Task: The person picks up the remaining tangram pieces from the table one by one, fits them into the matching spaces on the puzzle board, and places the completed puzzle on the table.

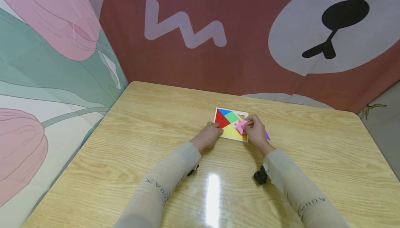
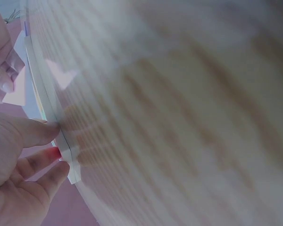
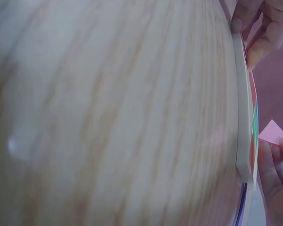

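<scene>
A tangram tray (image 1: 244,113) with a pale frame lies on the table, holding a red triangle (image 1: 221,119), a yellow triangle (image 1: 231,132), a green piece (image 1: 232,117), a blue piece (image 1: 223,111) and some orange. My left hand (image 1: 208,136) grips the tray's near left corner, thumb against its side in the left wrist view. Between thumb and fingers, my right hand (image 1: 257,130) pinches a pink tangram piece (image 1: 239,127), raised and tilted over the tray's right half. The right wrist view shows this pink piece (image 3: 272,133) apart from the tray. The right hand hides part of the tray.
A purple piece (image 1: 267,136) lies on the table right of the tray, partly covered by the right hand. The wooden table (image 1: 156,116) reaches back to a printed cloth (image 1: 200,64). Black wrist devices (image 1: 260,176) hang below both sleeves.
</scene>
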`<state>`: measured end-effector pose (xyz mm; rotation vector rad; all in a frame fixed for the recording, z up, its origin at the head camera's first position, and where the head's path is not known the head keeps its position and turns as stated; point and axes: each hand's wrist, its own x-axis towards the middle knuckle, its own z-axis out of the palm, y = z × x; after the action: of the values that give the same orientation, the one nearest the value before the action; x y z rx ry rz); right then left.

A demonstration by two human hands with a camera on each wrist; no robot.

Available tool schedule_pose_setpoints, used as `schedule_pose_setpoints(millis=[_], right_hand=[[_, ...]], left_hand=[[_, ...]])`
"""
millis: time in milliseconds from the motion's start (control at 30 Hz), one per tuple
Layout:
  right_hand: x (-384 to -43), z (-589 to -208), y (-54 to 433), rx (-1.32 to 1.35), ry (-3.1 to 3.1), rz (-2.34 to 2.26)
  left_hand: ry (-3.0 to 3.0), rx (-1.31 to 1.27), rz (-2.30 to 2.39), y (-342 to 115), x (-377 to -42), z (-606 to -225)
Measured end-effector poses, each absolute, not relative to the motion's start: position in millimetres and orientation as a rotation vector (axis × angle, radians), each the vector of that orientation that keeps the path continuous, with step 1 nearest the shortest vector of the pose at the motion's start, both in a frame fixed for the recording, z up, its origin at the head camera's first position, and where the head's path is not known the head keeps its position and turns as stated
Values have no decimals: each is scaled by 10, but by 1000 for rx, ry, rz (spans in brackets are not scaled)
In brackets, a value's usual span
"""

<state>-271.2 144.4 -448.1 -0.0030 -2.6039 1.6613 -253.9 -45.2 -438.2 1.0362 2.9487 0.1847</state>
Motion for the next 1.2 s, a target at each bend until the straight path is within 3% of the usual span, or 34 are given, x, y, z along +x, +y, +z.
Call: schedule_pose_setpoints(millis=[1200], right_hand=[[-2793,-4511,1406,-18,-2644,1610]], left_hand=[[2931,1035,187,-451,-2551,-4402]])
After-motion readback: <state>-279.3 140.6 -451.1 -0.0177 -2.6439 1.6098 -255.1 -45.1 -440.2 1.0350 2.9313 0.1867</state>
